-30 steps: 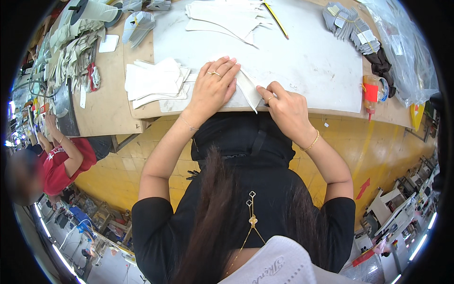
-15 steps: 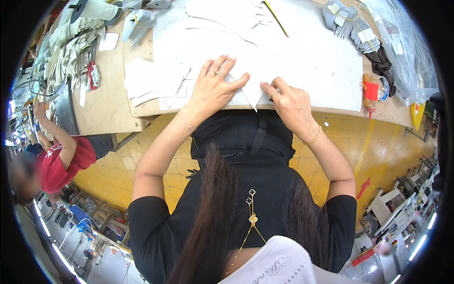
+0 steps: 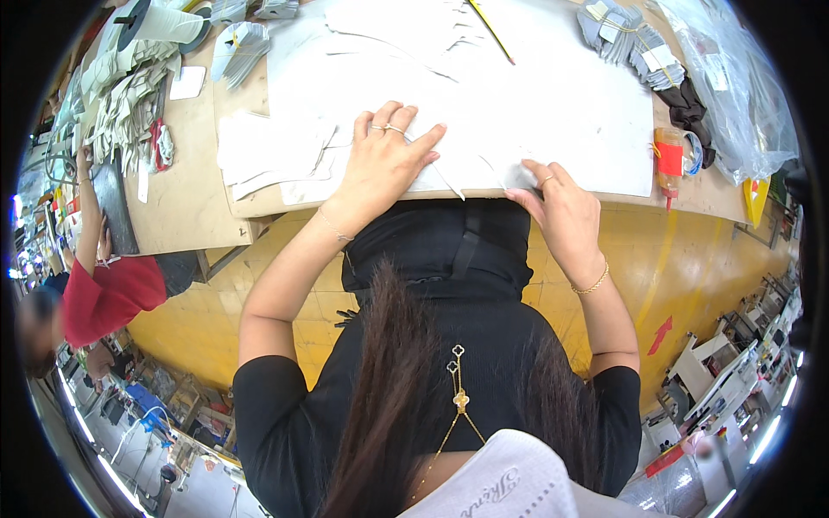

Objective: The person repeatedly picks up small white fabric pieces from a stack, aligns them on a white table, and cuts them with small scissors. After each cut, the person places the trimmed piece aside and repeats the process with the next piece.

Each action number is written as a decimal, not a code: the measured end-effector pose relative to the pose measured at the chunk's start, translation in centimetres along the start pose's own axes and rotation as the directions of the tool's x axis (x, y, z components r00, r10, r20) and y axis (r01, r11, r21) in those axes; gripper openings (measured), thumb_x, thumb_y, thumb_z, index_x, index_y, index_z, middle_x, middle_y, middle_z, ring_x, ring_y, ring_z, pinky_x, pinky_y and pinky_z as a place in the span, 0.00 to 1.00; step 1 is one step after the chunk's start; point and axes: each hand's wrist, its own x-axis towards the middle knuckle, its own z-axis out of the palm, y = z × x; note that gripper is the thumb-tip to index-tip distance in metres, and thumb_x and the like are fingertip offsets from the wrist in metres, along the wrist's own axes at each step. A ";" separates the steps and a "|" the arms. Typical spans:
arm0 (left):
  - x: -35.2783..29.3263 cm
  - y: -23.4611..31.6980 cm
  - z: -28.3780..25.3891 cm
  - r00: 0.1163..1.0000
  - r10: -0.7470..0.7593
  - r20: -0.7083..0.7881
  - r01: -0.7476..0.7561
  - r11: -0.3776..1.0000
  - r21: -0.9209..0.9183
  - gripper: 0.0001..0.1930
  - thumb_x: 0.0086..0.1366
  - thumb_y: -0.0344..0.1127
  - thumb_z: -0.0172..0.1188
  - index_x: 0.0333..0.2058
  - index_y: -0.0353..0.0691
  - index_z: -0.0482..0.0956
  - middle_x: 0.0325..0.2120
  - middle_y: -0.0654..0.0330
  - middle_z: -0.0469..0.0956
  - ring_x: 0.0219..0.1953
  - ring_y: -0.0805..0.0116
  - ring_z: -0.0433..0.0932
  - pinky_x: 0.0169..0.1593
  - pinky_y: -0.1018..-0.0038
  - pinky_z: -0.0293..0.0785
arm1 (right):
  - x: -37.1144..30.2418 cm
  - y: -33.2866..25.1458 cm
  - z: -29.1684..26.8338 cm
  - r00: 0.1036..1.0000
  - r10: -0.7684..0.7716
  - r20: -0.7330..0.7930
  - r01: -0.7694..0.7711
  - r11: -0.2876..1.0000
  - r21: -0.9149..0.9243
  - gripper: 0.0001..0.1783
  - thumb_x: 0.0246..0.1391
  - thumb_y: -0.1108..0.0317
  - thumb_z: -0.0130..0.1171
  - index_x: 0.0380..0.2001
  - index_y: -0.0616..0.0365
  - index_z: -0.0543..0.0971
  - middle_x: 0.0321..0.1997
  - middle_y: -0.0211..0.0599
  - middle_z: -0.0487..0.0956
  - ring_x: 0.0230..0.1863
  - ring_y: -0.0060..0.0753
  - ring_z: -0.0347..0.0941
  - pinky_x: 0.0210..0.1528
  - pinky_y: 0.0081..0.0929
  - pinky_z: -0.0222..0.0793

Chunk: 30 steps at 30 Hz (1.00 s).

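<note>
My left hand (image 3: 387, 162) lies spread on a thin white piece (image 3: 446, 179) at the table's near edge, pressing it down. The piece's pointed tip sticks out past the thumb, just over the edge. A little to the right, my right hand (image 3: 563, 207) has its thumb and fingers closed around a second thin white piece (image 3: 495, 173). Its outline is hard to make out against the white sheet (image 3: 596, 129) below. Part of each piece is hidden by the hand on it.
Flat white pieces (image 3: 263, 155) lie left of my left hand. A pencil (image 3: 492, 33) rests at the far side. Grey bundles (image 3: 654, 59), a red-labelled bottle (image 3: 669, 164) and a plastic bag (image 3: 734, 86) are at right. A thread cone (image 3: 168, 23) and a co-worker in red (image 3: 117, 298) are at left.
My right hand has moved right, away from my left hand, drawing a thin white piece with it. My left hand stays nearly in place. The co-worker's arm has shifted.
</note>
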 end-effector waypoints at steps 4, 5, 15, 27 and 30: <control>0.7 -0.2 -0.9 0.998 0.015 -0.069 -0.024 0.989 -0.144 0.12 0.64 0.38 0.67 0.45 0.49 0.79 0.46 0.60 0.76 0.57 0.60 0.72 0.63 0.53 0.55 | 0.0 -0.8 0.4 0.991 0.115 -0.064 -0.094 0.960 0.262 0.21 0.56 0.68 0.67 0.51 0.61 0.75 0.48 0.47 0.77 0.42 0.52 0.80 0.43 0.43 0.77; 0.7 -0.3 -1.1 0.998 0.022 -0.055 -0.030 0.989 -0.148 0.10 0.64 0.37 0.67 0.43 0.48 0.79 0.43 0.62 0.76 0.54 0.62 0.74 0.63 0.53 0.55 | 0.1 -1.1 0.6 0.992 0.099 -0.076 -0.076 0.963 0.260 0.20 0.57 0.69 0.67 0.50 0.62 0.75 0.47 0.46 0.78 0.40 0.48 0.80 0.43 0.40 0.77; -0.3 0.4 -3.2 0.996 0.046 -0.071 -0.056 0.987 -0.153 0.05 0.65 0.32 0.64 0.38 0.48 0.78 0.32 0.69 0.78 0.43 0.69 0.78 0.63 0.53 0.51 | 0.7 -4.4 0.9 0.981 0.179 0.071 -0.192 0.897 0.398 0.15 0.56 0.71 0.65 0.43 0.65 0.75 0.45 0.49 0.77 0.40 0.53 0.80 0.44 0.45 0.76; 0.4 -0.3 -3.8 0.997 0.038 -0.074 -0.048 0.989 -0.140 0.04 0.66 0.31 0.64 0.38 0.48 0.79 0.32 0.68 0.79 0.42 0.69 0.79 0.61 0.53 0.53 | 2.1 -3.5 0.9 0.968 0.229 -0.104 -0.169 0.898 0.406 0.11 0.58 0.72 0.62 0.42 0.68 0.79 0.33 0.50 0.84 0.26 0.37 0.80 0.33 0.32 0.77; 4.0 -2.8 -3.6 0.986 0.043 -0.162 -0.054 0.997 -0.062 0.05 0.65 0.31 0.61 0.38 0.51 0.78 0.32 0.67 0.80 0.44 0.68 0.80 0.63 0.49 0.53 | 3.1 -3.1 -0.6 0.945 0.319 -0.074 -0.239 0.827 0.510 0.13 0.59 0.71 0.63 0.44 0.69 0.79 0.34 0.39 0.84 0.26 0.22 0.79 0.23 0.20 0.77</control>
